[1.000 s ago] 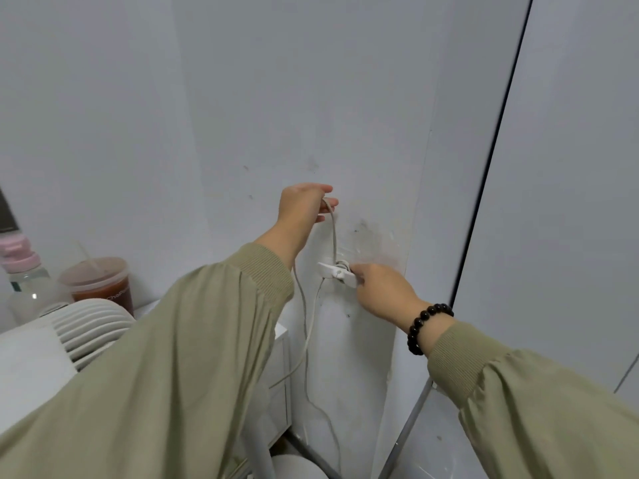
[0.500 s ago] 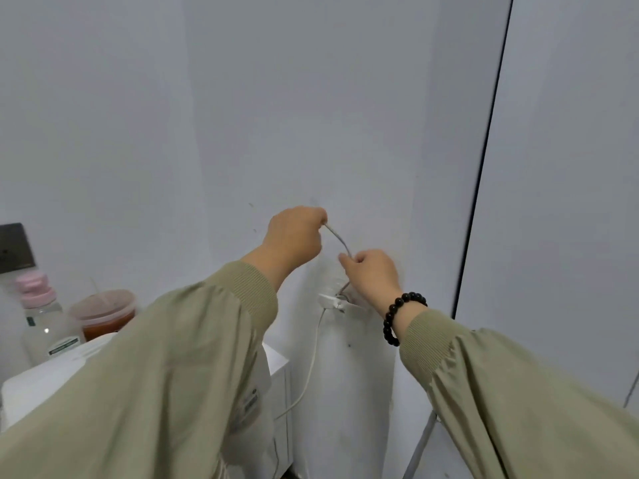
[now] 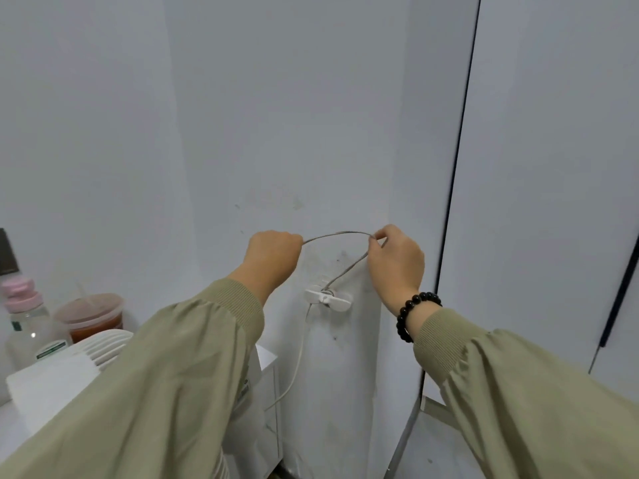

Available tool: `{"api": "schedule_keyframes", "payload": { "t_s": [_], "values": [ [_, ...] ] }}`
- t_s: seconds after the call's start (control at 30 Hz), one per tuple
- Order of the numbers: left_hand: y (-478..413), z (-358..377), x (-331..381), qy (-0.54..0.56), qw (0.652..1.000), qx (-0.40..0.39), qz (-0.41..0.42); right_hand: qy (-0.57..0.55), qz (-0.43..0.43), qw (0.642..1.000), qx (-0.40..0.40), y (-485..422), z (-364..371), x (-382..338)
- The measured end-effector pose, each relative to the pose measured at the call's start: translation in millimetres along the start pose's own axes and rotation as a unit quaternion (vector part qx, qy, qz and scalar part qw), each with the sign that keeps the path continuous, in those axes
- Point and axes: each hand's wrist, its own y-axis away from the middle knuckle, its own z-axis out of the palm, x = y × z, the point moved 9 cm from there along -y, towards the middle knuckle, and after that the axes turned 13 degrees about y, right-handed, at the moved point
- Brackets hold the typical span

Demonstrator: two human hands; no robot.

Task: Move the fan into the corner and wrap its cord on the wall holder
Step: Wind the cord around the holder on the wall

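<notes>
- You face a corner of pale grey walls [image 3: 311, 115].
- Your left hand [image 3: 273, 257] has its fingers curled round the cord [image 3: 339, 233], and your right hand [image 3: 397, 267] pinches it further along, so it arcs between them.
- From your right hand the cord drops to the white wall holder [image 3: 328, 298] just below.
- The fan [image 3: 103, 344] sits lower left on the white surface [image 3: 268, 356], half hidden by your sleeve.
- A bottle [image 3: 24, 319] and a cup [image 3: 91, 316] stand behind it.
</notes>
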Motion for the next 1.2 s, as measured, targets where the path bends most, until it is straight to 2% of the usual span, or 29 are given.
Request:
{"api": "schedule_keyframes", "payload": {
  "t_s": [0.07,0.13,0.2,0.23,0.3,0.37,0.4,0.43,0.5,0.53,0.6,0.63,0.67,0.7,0.77,0.83,0.9,1.0,1.1,1.17,1.2],
  "values": [
    [4,-3,20,-0.008,0.999,0.008,0.041,0.014,-0.034,0.999,0.01,3,-6,-8],
    [2,-12,37,-0.008,0.997,0.025,0.067,0.078,-0.12,0.989,0.027,4,-9,-31],
    [-1,-22,45,0.003,0.997,0.04,0.064,0.114,-0.166,0.979,0.034,0,-17,-43],
    [-2,-27,45,0.008,0.997,0.05,0.057,0.098,-0.146,0.984,0.038,-6,-23,-39],
    [-4,-32,40,0.027,0.997,0.068,0.036,0.006,-0.012,0.999,0.049,-21,-40,-5],
    [-3,-33,31,0.049,0.997,0.053,0.011,-0.134,0.152,0.977,0.059,-25,-51,40],
    [-1,-33,28,0.051,0.998,0.043,0.003,-0.152,0.181,0.97,0.056,-25,-54,52],
    [0,-35,29,0.044,0.998,0.045,0.008,-0.117,0.158,0.979,0.047,-26,-59,51],
    [3,-45,43,0.02,0.997,0.055,0.04,0.016,0.028,0.999,0.025,-24,-62,26],
    [3,-51,55,0.007,0.997,0.055,0.06,0.089,-0.066,0.993,0.038,-18,-60,6],
    [2,-59,76,-0.009,0.995,0.051,0.087,0.214,-0.212,0.952,0.057,0,-52,-35],
    [1,-61,81,-0.008,0.995,0.045,0.085,0.236,-0.24,0.939,0.075,3,-53,-44],
    [0,-62,81,-0.004,0.997,0.038,0.073,0.218,-0.236,0.945,0.063,1,-54,-43],
    [0,-62,76,0.002,0.998,0.03,0.053,0.184,-0.205,0.96,0.055,-6,-57,-35],
    [0,-56,57,0.011,1.0,0.007,0.004,0.077,-0.036,0.996,0.002,-25,-66,9],
    [5,-45,29,0.029,0.997,-0.035,-0.064,-0.045,0.145,0.988,0.004,-36,-76,65],
    [11,-35,1,0.09,0.985,-0.061,-0.135,-0.118,0.235,0.965,0.023,-37,-82,98],
    [12,-34,-27,0.262,0.941,-0.02,-0.215,-0.242,0.256,0.936,-0.023,-36,-69,108],
    [5,-50,-28,0.414,0.88,0.06,-0.225,-0.254,0.221,0.936,-0.099,-32,-54,94],
    [1,-52,-14,0.512,0.837,0.027,-0.191,-0.273,0.203,0.93,-0.14,-29,-46,81],
    [2,-47,-1,0.531,0.831,-0.038,-0.162,-0.292,0.211,0.919,-0.159,-26,-44,76]
  ]
}}
